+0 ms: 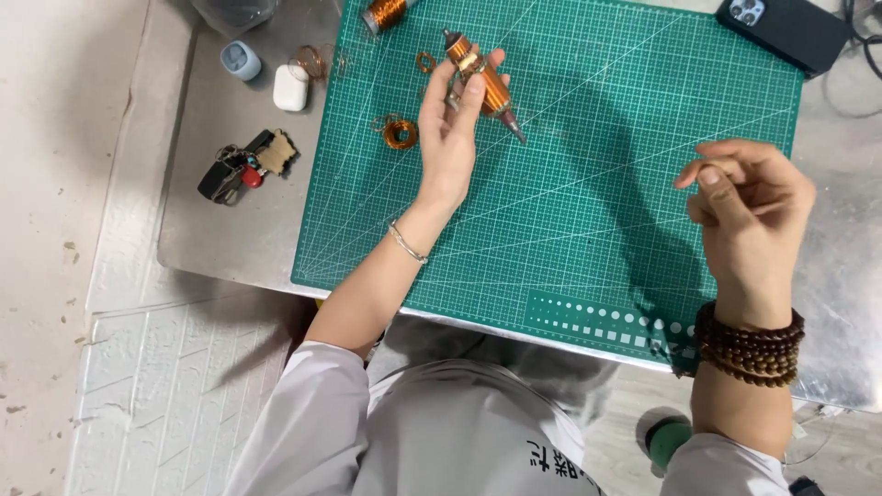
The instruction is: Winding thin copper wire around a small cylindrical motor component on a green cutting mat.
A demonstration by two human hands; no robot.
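Copper-wound rotor (480,81) pinched between left hand (447,138) fingers (474,92).

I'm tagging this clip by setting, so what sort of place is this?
Probably a hobby or small repair workbench: a green cutting mat on a metal table, loose copper wire coils, and the left hand holding a copper-wound armature.

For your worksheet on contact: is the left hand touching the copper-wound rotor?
Touching. The head view shows the left hand with its fingers wrapped around the rotor, lifting it above the green mat.
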